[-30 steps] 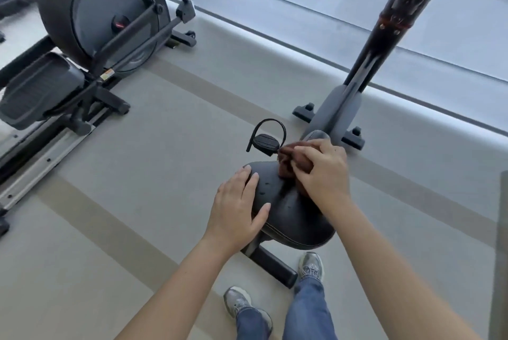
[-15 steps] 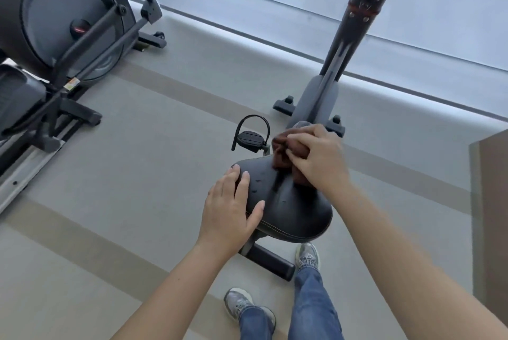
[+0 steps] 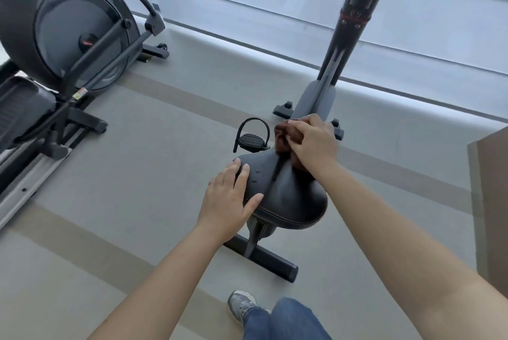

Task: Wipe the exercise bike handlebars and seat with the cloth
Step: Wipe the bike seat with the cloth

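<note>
head view, looking down on an exercise bike. the black, padded, saddle-shaped vinyl seat (image 3: 291,196) sits at centre on its post, above the black rear stabiliser bar (image 3: 269,261). the right hand (image 3: 313,144) has its fingers curled round a bunched reddish-brown cloth (image 3: 281,138) and presses it against the narrow nose of the seat, on the side towards the dark upright column (image 3: 354,10). the left hand (image 3: 231,199) lies flat on the seat's left flank, fingers straight and thumb spread along the stitched rim, holding nothing; it appears to steady the saddle. a black pedal with a looped strap (image 3: 251,139) shows just beyond the nose, to its left. the handlebars are out of view, so their state cannot be told. a dark grey elliptical trainer (image 3: 68,37) stands well apart at upper left on the grey floor (image 3: 137,175). step in hand, as judged: wiping the seat, at its front end. the next move likely calls for drawing the cloth back over the broad rear pad with light, even pressure, and for shifting the left hand so that the patch it covers can be reached.
</note>
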Motion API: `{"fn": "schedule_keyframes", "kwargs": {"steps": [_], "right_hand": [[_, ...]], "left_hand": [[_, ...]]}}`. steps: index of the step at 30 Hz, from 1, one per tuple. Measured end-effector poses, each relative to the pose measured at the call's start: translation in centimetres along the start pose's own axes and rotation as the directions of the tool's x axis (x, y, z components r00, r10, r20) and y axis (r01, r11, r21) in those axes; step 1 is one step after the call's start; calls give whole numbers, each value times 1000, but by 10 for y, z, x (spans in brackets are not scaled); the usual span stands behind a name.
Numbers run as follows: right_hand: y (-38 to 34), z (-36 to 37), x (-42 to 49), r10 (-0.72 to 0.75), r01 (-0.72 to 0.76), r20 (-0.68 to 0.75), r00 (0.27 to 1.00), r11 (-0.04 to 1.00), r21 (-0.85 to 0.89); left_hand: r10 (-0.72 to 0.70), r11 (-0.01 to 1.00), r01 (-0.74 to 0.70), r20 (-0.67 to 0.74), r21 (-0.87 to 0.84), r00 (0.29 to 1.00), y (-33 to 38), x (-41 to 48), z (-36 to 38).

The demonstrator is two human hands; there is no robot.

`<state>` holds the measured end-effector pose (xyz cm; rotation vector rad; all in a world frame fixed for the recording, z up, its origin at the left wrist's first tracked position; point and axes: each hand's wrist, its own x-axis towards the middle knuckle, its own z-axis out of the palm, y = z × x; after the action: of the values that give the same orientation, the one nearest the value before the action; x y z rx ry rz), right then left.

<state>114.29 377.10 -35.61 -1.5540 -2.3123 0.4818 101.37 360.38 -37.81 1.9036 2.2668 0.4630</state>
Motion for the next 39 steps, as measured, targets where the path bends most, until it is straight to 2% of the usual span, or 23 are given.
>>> {"fn": "schedule_keyframes", "kwargs": {"steps": [3,6,10,16,18,21,24,26,29,34,39], "right_hand": [[0,-2,-31,-77,75,50,996,996,43],[-3,-9,-89,-203,202,21,979,979,30],[-6,-7,-101,-224,226,-44,974,974,25],[-21,6,-36,9,-10,-22,1000,999,-46],[-26,5,-29,25,-25,0,1000,993,-112],[-29,2,-52,4,-2,25,1000,997,-82],[-48,6,-103,-11,6,-68,998,997,-78],[-69,18,-123,37,-51,-147,988,995,-91],[-91,32,-99,139,-165,-199,970,979,-118],[-105,39,-38,233,-246,-84,969,944,-219],[-124,47,-121,168,-205,-269,948,972,-116]], "left_hand": [[-17,1000,17,26,15,1000,1,0,1],[-31,999,31,45,12,998,4,0,-1],[-32,999,30,46,32,998,4,1,-1],[-12,1000,12,-1,-15,1000,2,0,4],[11,998,-12,-15,-60,1000,-2,0,5],[66,984,-64,3,-166,998,-15,-1,4],[167,947,-145,53,-286,984,-39,4,-4],[217,927,-180,78,-328,973,-57,7,-13],[246,932,-203,114,-301,962,-82,9,-23],[313,930,-285,94,-231,945,-111,17,-33],[390,897,-355,95,-261,916,-117,23,-39]]}}
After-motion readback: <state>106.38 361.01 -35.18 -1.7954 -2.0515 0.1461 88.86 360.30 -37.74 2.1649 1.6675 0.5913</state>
